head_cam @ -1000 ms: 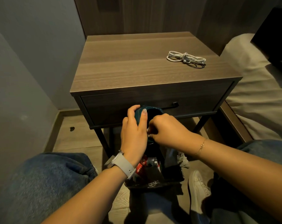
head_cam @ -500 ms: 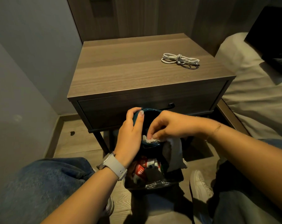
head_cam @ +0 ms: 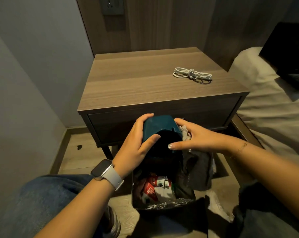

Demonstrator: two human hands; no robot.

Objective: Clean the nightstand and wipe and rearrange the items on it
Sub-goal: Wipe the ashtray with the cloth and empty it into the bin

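Observation:
A dark teal mug (head_cam: 158, 127) is held tipped toward me in front of the nightstand's drawer. My left hand (head_cam: 136, 145) grips its left side, thumb across the rim. My right hand (head_cam: 195, 136) holds a grey cloth (head_cam: 196, 162) against the mug's right side, and the cloth hangs down below the hand. The wooden nightstand (head_cam: 145, 83) stands behind, with a coiled white cable (head_cam: 191, 74) on its right part.
A small bin (head_cam: 162, 189) lined with a bag and holding red and white wrappers sits on the floor under my hands. A bed (head_cam: 274, 109) runs along the right. A grey wall (head_cam: 25, 83) closes the left. My knees flank the bin.
The mug has turned and lifted, its outer side now up. My right hand came out of the mug's mouth with the cloth to its right side. The view tilted up.

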